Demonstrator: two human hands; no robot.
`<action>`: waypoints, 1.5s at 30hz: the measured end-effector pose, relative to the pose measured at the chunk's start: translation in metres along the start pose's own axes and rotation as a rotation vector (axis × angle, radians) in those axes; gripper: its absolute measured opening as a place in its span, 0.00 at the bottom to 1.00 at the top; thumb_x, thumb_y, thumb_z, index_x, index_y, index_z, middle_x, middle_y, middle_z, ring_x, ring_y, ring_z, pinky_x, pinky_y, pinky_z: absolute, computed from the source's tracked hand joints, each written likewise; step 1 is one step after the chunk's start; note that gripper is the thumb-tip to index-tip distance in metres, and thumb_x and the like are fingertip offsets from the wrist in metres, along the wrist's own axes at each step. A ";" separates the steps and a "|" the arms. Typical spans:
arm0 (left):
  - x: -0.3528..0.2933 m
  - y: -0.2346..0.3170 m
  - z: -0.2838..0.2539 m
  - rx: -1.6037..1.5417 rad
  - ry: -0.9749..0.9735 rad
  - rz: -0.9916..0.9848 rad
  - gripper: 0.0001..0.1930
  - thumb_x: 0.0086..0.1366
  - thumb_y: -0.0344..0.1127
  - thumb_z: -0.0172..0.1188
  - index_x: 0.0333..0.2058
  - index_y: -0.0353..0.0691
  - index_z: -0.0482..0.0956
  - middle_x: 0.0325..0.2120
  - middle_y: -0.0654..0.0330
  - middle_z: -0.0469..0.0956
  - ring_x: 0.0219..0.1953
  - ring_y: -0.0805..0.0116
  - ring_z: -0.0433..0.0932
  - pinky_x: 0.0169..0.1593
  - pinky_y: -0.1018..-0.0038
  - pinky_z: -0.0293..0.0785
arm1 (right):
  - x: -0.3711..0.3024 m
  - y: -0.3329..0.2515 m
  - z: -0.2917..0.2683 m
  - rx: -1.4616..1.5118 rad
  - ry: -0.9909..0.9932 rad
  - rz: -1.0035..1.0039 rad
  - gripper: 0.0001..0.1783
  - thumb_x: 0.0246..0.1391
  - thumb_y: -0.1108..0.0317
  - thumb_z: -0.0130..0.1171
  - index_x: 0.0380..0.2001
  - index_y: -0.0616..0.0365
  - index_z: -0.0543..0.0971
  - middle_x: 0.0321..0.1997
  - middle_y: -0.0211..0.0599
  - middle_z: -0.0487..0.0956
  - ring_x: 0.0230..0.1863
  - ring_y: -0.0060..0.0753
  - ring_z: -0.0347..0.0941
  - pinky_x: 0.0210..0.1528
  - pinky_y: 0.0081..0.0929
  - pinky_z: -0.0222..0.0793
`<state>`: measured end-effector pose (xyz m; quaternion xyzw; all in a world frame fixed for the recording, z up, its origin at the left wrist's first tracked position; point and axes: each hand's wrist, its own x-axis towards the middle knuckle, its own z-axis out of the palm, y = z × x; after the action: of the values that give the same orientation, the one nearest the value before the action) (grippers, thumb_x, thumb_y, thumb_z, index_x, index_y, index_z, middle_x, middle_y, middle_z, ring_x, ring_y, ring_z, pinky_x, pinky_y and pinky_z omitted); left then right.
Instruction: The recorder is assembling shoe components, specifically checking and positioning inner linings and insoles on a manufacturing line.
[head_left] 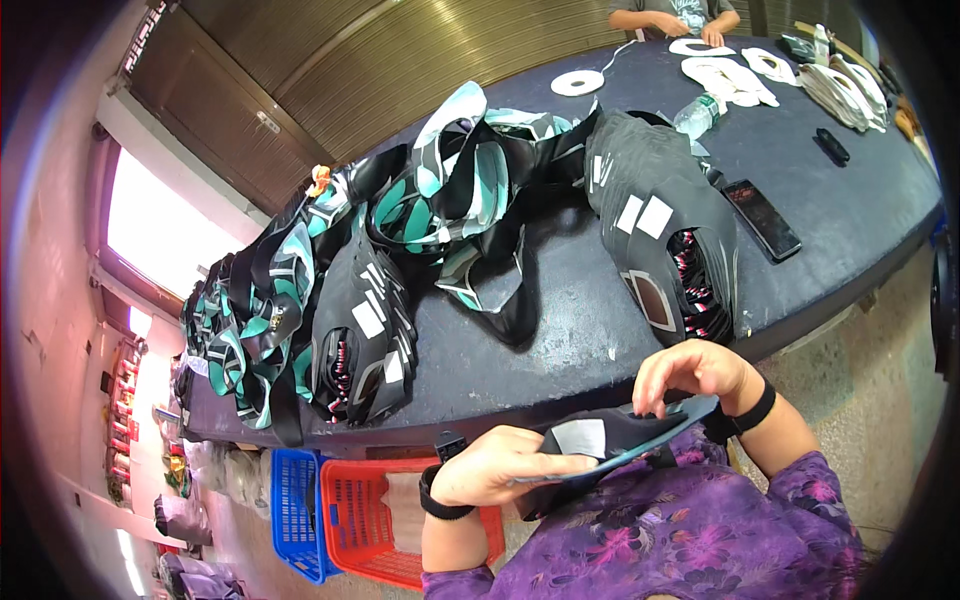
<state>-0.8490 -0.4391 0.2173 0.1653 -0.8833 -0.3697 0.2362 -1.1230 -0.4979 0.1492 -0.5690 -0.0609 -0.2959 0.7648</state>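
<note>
My left hand (497, 465) is closed on the near-left end of a black shoe upper (628, 432), thumb on top. A pale rectangular patch (579, 438) and a blue-grey edge show on this piece, held tilted in front of my body. My right hand (695, 375) is over the upper's far-right end, fingers bent down to its edge and thumb apart from them. Beyond it on the table lies a fanned stack of black uppers (650, 200) with pale patches. A second such stack (365, 325) lies farther left.
Black and teal pieces (465, 190) are heaped across the dark table (560, 370). A phone (762, 220), a plastic bottle (700, 117) and a white tape roll (577, 83) lie on it. Red (350, 520) and blue (297, 510) baskets stand below. Another person's hands (690, 28) work at the far side.
</note>
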 end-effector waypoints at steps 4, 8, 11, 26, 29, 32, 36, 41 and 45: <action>0.001 0.006 0.007 0.030 -0.069 -0.002 0.33 0.38 0.21 0.57 0.48 0.55 0.71 0.10 0.63 0.54 0.13 0.64 0.60 0.20 0.71 0.59 | 0.001 -0.008 0.019 -0.268 -0.098 0.123 0.30 0.38 0.52 0.64 0.41 0.63 0.72 0.44 0.43 0.71 0.46 0.34 0.67 0.44 0.27 0.65; -0.002 0.007 0.013 0.040 -0.087 0.009 0.34 0.38 0.23 0.58 0.49 0.57 0.70 0.10 0.64 0.56 0.13 0.65 0.60 0.18 0.71 0.59 | -0.008 -0.012 0.031 -0.264 0.051 0.031 0.33 0.33 0.51 0.66 0.41 0.63 0.72 0.44 0.43 0.72 0.45 0.35 0.67 0.48 0.29 0.62; 0.002 0.012 0.014 0.146 -0.193 -0.013 0.33 0.40 0.23 0.57 0.49 0.57 0.69 0.10 0.63 0.58 0.13 0.65 0.63 0.18 0.71 0.60 | -0.001 -0.027 0.044 -0.535 0.050 0.068 0.33 0.33 0.52 0.66 0.41 0.62 0.71 0.41 0.41 0.73 0.44 0.38 0.69 0.47 0.28 0.63; 0.020 0.027 0.037 0.252 -0.394 0.045 0.27 0.46 0.29 0.51 0.49 0.57 0.69 0.13 0.65 0.59 0.16 0.68 0.65 0.19 0.73 0.62 | 0.000 -0.016 0.059 -0.929 -0.072 0.320 0.06 0.45 0.70 0.53 0.26 0.58 0.69 0.22 0.40 0.71 0.26 0.46 0.69 0.27 0.34 0.64; 0.024 0.032 0.042 0.141 -0.429 0.104 0.20 0.50 0.28 0.48 0.44 0.52 0.71 0.13 0.62 0.64 0.17 0.65 0.69 0.20 0.71 0.64 | -0.001 0.001 0.046 -1.020 0.139 0.321 0.07 0.47 0.67 0.53 0.26 0.58 0.68 0.21 0.41 0.71 0.24 0.46 0.69 0.25 0.34 0.64; 0.025 0.029 0.033 0.128 -0.418 0.089 0.21 0.49 0.28 0.49 0.44 0.54 0.72 0.13 0.62 0.63 0.16 0.65 0.68 0.19 0.71 0.63 | 0.000 0.003 0.045 -1.078 0.227 0.282 0.08 0.48 0.66 0.52 0.26 0.58 0.68 0.21 0.40 0.71 0.24 0.44 0.69 0.24 0.33 0.63; 0.011 0.026 0.020 0.271 -0.281 -0.023 0.25 0.47 0.28 0.51 0.46 0.59 0.71 0.12 0.64 0.60 0.14 0.65 0.65 0.17 0.71 0.61 | -0.012 -0.002 0.041 -0.169 0.461 0.200 0.15 0.43 0.73 0.56 0.37 0.58 0.68 0.35 0.32 0.73 0.38 0.25 0.70 0.41 0.21 0.64; 0.000 0.006 0.018 -0.001 0.019 0.014 0.27 0.39 0.25 0.57 0.43 0.55 0.75 0.16 0.63 0.67 0.16 0.65 0.66 0.21 0.74 0.65 | -0.021 -0.005 0.030 -0.382 0.225 0.450 0.43 0.35 0.68 0.66 0.56 0.58 0.56 0.50 0.35 0.65 0.43 0.26 0.63 0.50 0.25 0.61; 0.001 0.009 0.016 0.058 -0.023 0.020 0.27 0.39 0.25 0.57 0.43 0.55 0.75 0.15 0.63 0.65 0.16 0.65 0.65 0.20 0.74 0.64 | -0.016 -0.003 0.039 -0.316 0.323 0.360 0.37 0.41 0.66 0.63 0.54 0.58 0.59 0.48 0.36 0.68 0.41 0.24 0.66 0.45 0.26 0.65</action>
<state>-0.8589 -0.4242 0.2146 0.1592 -0.8980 -0.3432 0.2248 -1.1281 -0.4573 0.1588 -0.6284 0.2106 -0.2479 0.7066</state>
